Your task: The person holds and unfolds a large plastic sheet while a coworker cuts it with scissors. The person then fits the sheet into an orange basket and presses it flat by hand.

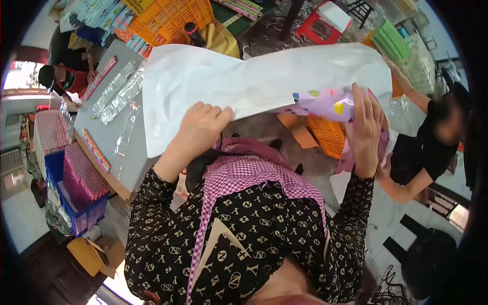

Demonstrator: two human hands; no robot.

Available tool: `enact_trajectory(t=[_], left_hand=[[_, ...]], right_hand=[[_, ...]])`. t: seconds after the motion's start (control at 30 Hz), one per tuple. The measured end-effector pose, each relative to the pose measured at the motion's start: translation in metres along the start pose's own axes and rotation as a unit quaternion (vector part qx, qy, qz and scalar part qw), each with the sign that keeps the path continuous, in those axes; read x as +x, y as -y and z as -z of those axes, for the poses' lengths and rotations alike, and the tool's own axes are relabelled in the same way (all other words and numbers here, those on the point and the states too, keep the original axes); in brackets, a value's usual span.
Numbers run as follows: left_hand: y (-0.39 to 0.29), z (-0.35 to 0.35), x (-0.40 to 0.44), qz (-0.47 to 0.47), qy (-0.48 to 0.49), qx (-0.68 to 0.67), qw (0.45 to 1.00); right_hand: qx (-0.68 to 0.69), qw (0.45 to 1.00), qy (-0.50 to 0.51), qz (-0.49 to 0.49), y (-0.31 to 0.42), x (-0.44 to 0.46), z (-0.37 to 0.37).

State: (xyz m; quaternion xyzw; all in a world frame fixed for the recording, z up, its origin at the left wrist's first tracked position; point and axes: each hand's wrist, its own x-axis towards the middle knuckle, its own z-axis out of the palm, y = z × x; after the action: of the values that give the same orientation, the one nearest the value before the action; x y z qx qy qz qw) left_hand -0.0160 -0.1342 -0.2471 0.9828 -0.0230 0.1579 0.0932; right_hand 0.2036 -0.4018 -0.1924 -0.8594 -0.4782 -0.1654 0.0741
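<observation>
A large sheet, white on one face point(203, 76) and purple with coloured figures on the other point(325, 104), spans the space before me. It looks like wrapping paper or film; I cannot tell which. With curled fingers, my left hand point(206, 124) grips its near edge, thumb hidden beneath. My right hand point(363, 127) is closed over the folded-back purple part at the right, long fingers lying across it. Another person's hands point(399, 76) are at the sheet's right end, one near its upper corner and one lower beside my right wrist.
A grey table point(109, 147) on the left bears clear plastic packs point(119, 94) and patterned rolls point(96, 150). Orange crates point(170, 23) stand beyond the sheet. A blue bin point(79, 198) sits at the lower left, a red stool point(323, 25) at the back. Another person point(66, 76) works at far left.
</observation>
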Motion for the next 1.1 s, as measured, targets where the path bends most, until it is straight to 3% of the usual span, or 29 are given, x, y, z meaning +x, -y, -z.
enact_trajectory(t=[0.17, 0.3, 0.43, 0.53, 0.67, 0.73, 0.83, 1.03, 1.1], left_hand=[[-0.017, -0.017, -0.027, 0.048, 0.013, -0.052, 0.997], [-0.019, -0.023, -0.048, 0.166, -0.009, -0.127, 0.978], [0.002, -0.048, -0.093, 0.307, 0.049, -0.140, 0.940], [0.014, -0.070, -0.133, 0.363, 0.097, -0.198, 0.905], [0.027, -0.121, -0.181, 0.440, 0.158, -0.148, 0.871], [0.033, -0.143, -0.190, 0.418, 0.097, -0.125, 0.894], [0.039, -0.147, -0.176, 0.439, 0.055, -0.186, 0.877], [0.029, -0.114, -0.166, 0.409, -0.032, -0.022, 0.912], [0.021, -0.116, -0.165, 0.412, -0.014, -0.016, 0.911]], right_hand=[[0.003, 0.996, 0.051, 0.070, -0.003, 0.006, -0.002], [-0.034, 0.996, 0.059, 0.062, -0.008, 0.010, 0.006], [-0.035, 0.997, 0.056, 0.051, -0.041, 0.018, 0.002], [-0.076, 0.994, 0.035, 0.076, -0.078, 0.013, -0.003], [-0.063, 0.993, -0.031, 0.098, -0.097, 0.015, 0.000], [-0.056, 0.995, -0.030, 0.080, -0.095, 0.018, 0.016], [-0.076, 0.992, -0.009, 0.096, -0.125, 0.021, 0.036], [-0.088, 0.993, 0.043, 0.065, -0.149, 0.019, 0.055], [-0.074, 0.993, 0.062, 0.065, -0.149, 0.012, 0.061]])
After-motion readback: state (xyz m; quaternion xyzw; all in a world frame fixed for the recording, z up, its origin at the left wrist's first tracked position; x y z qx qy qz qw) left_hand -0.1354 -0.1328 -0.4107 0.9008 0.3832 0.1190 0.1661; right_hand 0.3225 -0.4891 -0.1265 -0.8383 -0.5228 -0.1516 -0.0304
